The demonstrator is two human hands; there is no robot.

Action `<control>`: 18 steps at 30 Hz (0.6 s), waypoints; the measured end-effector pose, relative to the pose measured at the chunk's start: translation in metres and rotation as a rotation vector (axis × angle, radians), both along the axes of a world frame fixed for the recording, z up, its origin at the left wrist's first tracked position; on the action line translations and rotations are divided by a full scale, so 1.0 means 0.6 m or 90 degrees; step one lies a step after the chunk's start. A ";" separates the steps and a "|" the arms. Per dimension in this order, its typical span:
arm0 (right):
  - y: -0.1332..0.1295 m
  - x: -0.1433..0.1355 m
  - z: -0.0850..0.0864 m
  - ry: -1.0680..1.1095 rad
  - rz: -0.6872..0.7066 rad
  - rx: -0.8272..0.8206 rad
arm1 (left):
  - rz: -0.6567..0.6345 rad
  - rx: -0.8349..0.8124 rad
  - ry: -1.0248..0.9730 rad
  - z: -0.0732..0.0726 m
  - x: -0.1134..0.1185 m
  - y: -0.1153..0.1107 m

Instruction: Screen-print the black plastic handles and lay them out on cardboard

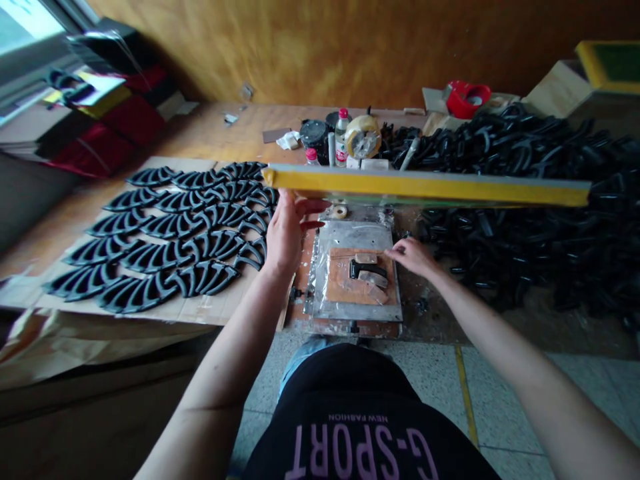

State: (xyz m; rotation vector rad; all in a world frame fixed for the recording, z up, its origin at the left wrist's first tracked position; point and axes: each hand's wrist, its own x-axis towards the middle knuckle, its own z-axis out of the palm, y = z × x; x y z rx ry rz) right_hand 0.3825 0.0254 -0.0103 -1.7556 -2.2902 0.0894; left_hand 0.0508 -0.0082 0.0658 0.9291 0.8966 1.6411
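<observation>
My left hand (286, 233) is at the left end of a yellow-edged flat frame (425, 185), which is raised and seen edge-on. The thumb meets its lower edge, and the other fingers reach right beneath it. Under the frame lies a grey metal plate (357, 231) with a brown pad (340, 287) on it. One curved black plastic part (373, 268) rests on the pad between small clear blocks. Beside the pad's upper right corner is my right hand (413, 255), its fingers drawn together; anything between the fingertips is hidden.
Rows of curved black parts (165, 223) lie on cardboard to the left. A large heap of black parts (525, 247) covers the right side. Behind the frame stand a bottle (341, 139), a tape roll (363, 137) and a dark tub (314, 135). A red tape dispenser (467, 100) sits farther back.
</observation>
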 end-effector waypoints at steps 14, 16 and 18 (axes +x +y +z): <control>-0.131 -0.174 -0.029 -0.008 0.307 -0.032 | -0.169 -0.510 -0.126 -0.251 0.035 -0.204; -0.079 -0.079 -0.013 -0.029 0.161 0.055 | -0.033 -0.551 -0.053 -0.294 -0.038 -0.205; -0.022 0.034 0.002 -0.057 -0.023 0.144 | 0.092 -0.623 0.027 -0.344 -0.114 -0.204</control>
